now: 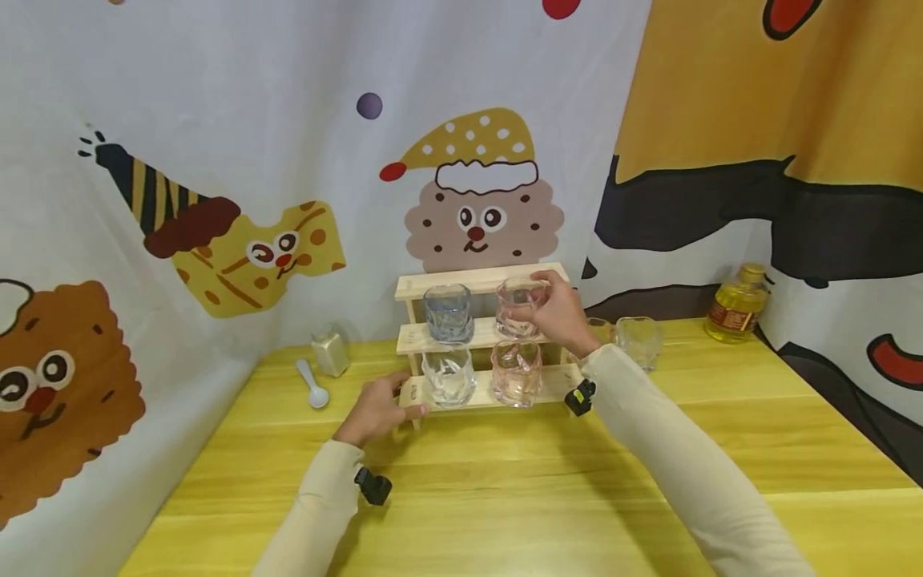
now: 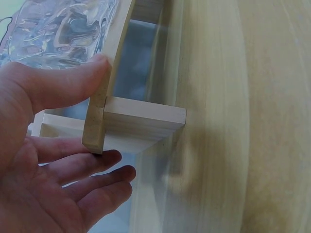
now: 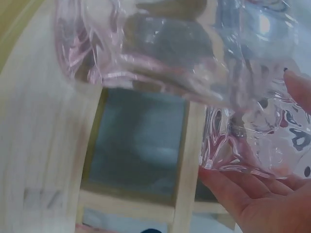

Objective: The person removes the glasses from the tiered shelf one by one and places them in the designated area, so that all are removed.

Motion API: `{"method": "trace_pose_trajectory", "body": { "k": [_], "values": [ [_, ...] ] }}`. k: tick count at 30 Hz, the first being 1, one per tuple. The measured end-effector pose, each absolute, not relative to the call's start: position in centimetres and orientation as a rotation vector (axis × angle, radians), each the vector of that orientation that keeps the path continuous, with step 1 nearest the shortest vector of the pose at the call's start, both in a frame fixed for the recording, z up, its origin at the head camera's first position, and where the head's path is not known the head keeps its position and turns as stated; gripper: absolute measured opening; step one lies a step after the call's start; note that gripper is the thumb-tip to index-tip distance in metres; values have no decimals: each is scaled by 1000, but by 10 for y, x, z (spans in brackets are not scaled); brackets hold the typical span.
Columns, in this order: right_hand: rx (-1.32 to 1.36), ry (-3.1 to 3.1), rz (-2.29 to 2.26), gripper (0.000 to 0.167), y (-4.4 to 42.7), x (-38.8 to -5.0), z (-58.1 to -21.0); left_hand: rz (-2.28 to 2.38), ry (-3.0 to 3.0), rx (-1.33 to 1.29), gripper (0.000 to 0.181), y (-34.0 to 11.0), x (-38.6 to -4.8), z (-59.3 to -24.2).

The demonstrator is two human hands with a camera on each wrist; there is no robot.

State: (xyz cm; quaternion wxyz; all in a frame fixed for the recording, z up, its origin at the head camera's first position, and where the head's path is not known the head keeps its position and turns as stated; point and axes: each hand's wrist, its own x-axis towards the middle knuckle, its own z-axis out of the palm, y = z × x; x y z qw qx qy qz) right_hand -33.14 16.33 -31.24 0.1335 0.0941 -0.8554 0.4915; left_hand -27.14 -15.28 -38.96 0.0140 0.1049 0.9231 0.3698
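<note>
A three-step wooden rack (image 1: pixel 414 340) stands against the backdrop. Its bottom step carries a clear glass (image 1: pixel 449 377) and a pink glass (image 1: pixel 516 375), and a blue-grey glass (image 1: pixel 448 314) sits on the middle step. My left hand (image 1: pixel 380 409) pinches the left end of the bottom step; in the left wrist view the thumb (image 2: pixel 68 85) lies on one side and the index finger on the other. My right hand (image 1: pixel 562 311) grips a second pink glass (image 3: pixel 252 141) by its sides, at the right of the middle step. Whether this glass touches the step is unclear.
Two clear glasses, one (image 1: pixel 638 340) in plain view and one partly behind my right wrist, stand right of the rack. An oil bottle (image 1: pixel 737 304) is at the far right. On the left are a white spoon (image 1: pixel 313 386) and a small glass jar (image 1: pixel 330 353).
</note>
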Motion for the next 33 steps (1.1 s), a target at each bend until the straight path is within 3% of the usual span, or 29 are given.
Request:
{"method": "trace_pose_trajectory", "body": {
  "k": [33],
  "values": [
    [164, -2560, 1249, 85, 241, -291, -304, 1173, 2844, 332, 66, -151, -273, -391]
  ]
}}
